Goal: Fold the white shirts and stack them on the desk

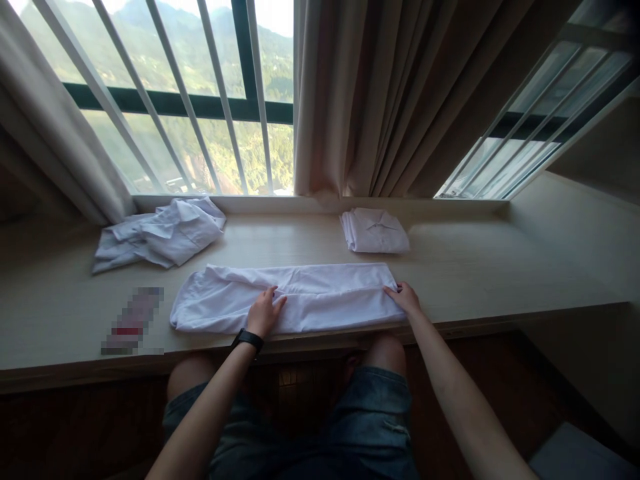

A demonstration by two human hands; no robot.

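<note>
A white shirt (330, 308), folded lengthwise into a long strip, lies flat across the front of the wooden ledge; its left end is rounded and looser. My left hand (265, 312), with a black band on the wrist, rests on top of it left of its middle, fingers apart. At the strip's right end, my right hand (404, 297) pinches the edge of the fabric. Behind the strip to the right sits a neatly folded white shirt (380, 232) with its collar up. A crumpled white shirt (170, 233) lies at the back left.
The wooden ledge (465, 267) runs below a barred window (200, 100) with curtains (370, 100). A blurred-out flat item (133, 321) lies at the front left. My knees are under the ledge's front edge. A side wall (575, 227) bounds the right.
</note>
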